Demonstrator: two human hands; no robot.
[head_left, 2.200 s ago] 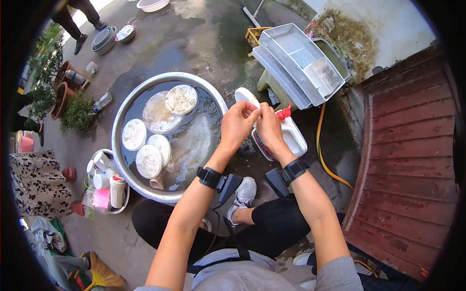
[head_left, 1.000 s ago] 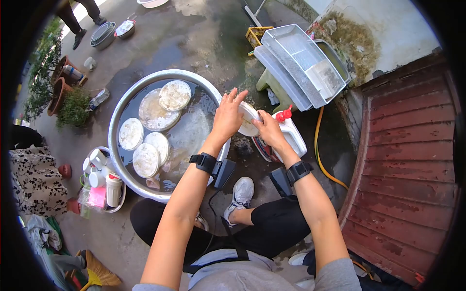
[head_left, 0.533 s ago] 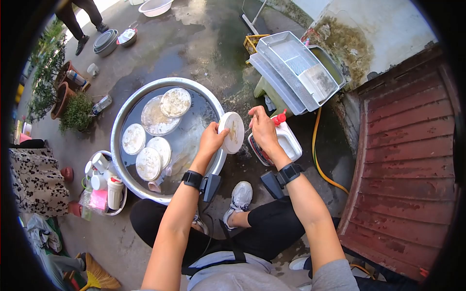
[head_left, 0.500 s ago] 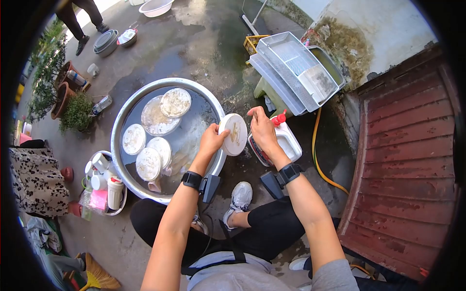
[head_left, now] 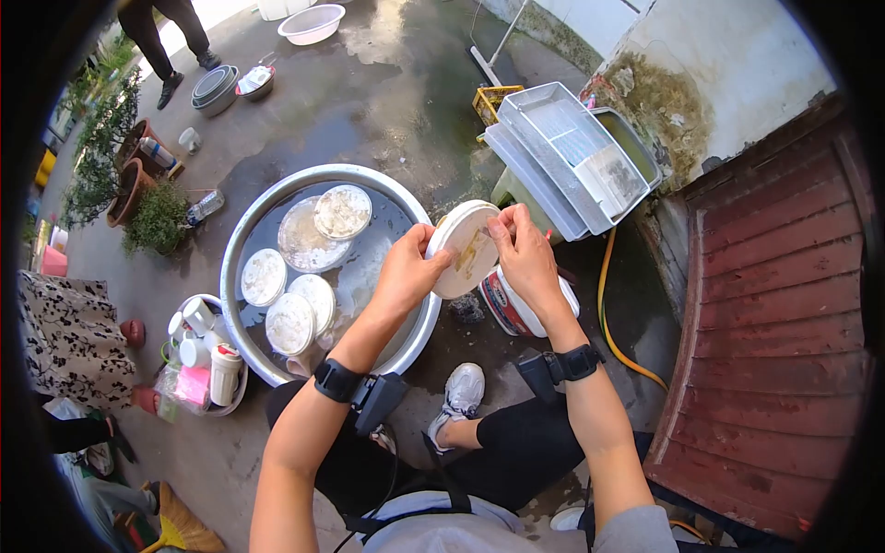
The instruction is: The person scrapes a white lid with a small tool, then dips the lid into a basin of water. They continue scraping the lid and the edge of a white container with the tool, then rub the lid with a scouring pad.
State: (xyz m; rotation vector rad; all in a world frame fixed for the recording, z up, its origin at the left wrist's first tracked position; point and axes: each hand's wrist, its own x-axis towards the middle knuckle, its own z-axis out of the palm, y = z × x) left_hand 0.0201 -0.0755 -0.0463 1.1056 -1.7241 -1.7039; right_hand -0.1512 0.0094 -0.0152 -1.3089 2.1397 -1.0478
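Observation:
Both hands hold a round white lid point(head_left: 468, 267) with brown stains, tilted up beside the right rim of a large metal basin point(head_left: 228, 286). My left hand point(head_left: 406, 272) is closed on its left edge. The fingers of my right hand point(head_left: 528, 261) pinch its upper right edge. In the basin's shallow water lie several dirty round lids, among them an upper one point(head_left: 343, 212), a left one point(head_left: 264, 276) and a lower one point(head_left: 289, 324). Below my right hand stands a white jug with a red label point(head_left: 512, 309), partly hidden.
Stacked plastic crates point(head_left: 572, 161) stand at the upper right, with a yellow hose point(head_left: 603, 309) running down from them. A red slatted panel point(head_left: 756, 359) is on the right. Left of the basin sits a tub of cups point(head_left: 241, 387), near a person in patterned clothing point(head_left: 69, 341).
My right hand has moved from beside the lid onto its upper right edge. The lid has tilted and now covers part of the jug. The whole view has shifted slightly.

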